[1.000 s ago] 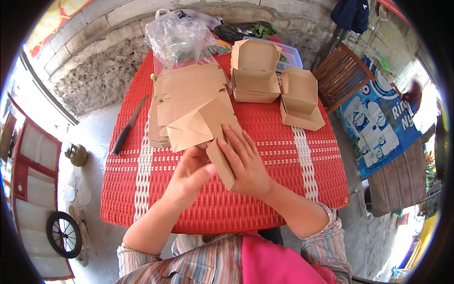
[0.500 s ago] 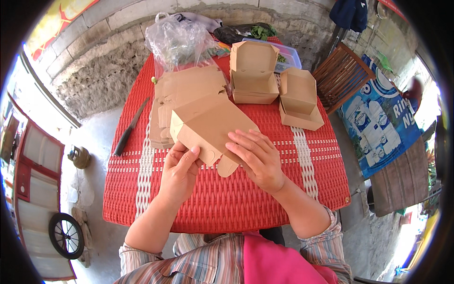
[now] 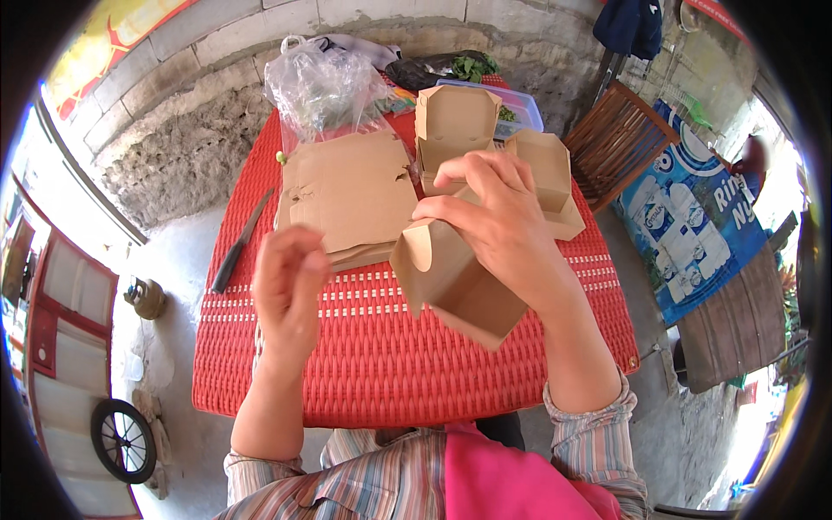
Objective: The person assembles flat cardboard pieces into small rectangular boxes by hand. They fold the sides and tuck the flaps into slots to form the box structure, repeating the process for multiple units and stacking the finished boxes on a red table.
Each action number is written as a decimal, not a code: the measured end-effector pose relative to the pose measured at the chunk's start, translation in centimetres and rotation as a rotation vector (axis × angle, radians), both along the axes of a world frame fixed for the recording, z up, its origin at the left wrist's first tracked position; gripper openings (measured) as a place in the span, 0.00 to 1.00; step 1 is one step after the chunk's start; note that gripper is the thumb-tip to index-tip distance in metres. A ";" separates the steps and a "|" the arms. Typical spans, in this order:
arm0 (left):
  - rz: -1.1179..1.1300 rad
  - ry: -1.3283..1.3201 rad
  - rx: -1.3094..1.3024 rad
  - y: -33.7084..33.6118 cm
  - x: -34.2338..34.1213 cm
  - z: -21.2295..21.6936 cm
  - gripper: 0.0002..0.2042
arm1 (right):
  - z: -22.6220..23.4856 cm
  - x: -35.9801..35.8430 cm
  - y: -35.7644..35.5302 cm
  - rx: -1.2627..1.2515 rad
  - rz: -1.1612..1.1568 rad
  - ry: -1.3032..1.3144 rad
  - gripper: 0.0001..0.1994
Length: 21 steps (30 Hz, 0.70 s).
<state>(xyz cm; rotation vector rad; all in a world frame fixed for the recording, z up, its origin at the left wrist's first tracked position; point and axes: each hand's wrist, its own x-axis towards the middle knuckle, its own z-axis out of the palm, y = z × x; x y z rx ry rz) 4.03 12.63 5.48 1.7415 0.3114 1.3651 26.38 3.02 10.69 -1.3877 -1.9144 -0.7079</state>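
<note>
A partly folded brown cardboard food box (image 3: pixel 475 299) hangs tilted over the table's near side, its inside showing and a rounded flap standing out at its left. My right hand (image 3: pixel 498 212) grips its upper edge from above. My left hand (image 3: pixel 290 286), slightly blurred, is off the box, fingers loosely curled and apart with nothing in them. It hovers at the near left corner of a stack of flat cardboard box blanks (image 3: pixel 351 195). Behind my right hand stand folded boxes with raised lids, one at the back (image 3: pixel 455 117) and one to its right (image 3: pixel 542 160), both partly hidden.
The red woven table (image 3: pixel 381 364) carries a knife (image 3: pixel 243 238) left of the stack. Farther back lie a clear plastic bag (image 3: pixel 321 87), a black bag (image 3: pixel 425 69) with green leaves and a clear plastic container (image 3: pixel 524 108). A wooden chair (image 3: pixel 620 143) stands at the right.
My left hand has let go of the box and moved left. My right hand has lifted and turned the box to the right, uncovering the stack of blanks.
</note>
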 end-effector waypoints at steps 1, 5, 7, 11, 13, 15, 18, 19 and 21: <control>0.009 0.049 0.075 -0.1 1.4 0.3 0.05 | 0.1 0.0 0.2 0.009 -0.008 -0.040 0.10; -0.293 0.307 0.256 1.2 2.6 0.0 0.14 | -2.2 -0.1 1.1 -0.136 0.096 0.105 0.07; -0.340 0.409 0.322 1.5 2.8 0.2 0.15 | -3.5 0.1 1.3 -0.284 0.222 0.301 0.05; -0.311 0.419 0.310 1.7 3.1 -1.4 0.18 | -7.1 -0.5 2.3 -0.309 0.488 0.822 0.12; -0.279 0.420 0.302 1.5 3.1 -2.3 0.18 | -9.4 -1.2 2.6 -0.367 0.603 1.208 0.16; -0.230 0.430 0.312 1.4 2.7 -2.8 0.18 | -9.0 -1.6 2.2 -0.455 0.619 1.244 0.17; -0.266 0.365 0.129 1.2 3.0 -3.1 0.16 | -9.5 -2.0 2.0 -0.497 0.618 1.269 0.11; -0.245 0.368 0.103 1.2 3.0 -3.1 0.16 | -9.6 -1.9 1.9 -0.512 0.563 1.187 0.09; -0.197 0.376 0.049 1.3 2.8 -3.1 0.15 | -9.0 -2.2 1.8 -0.524 0.516 1.134 0.06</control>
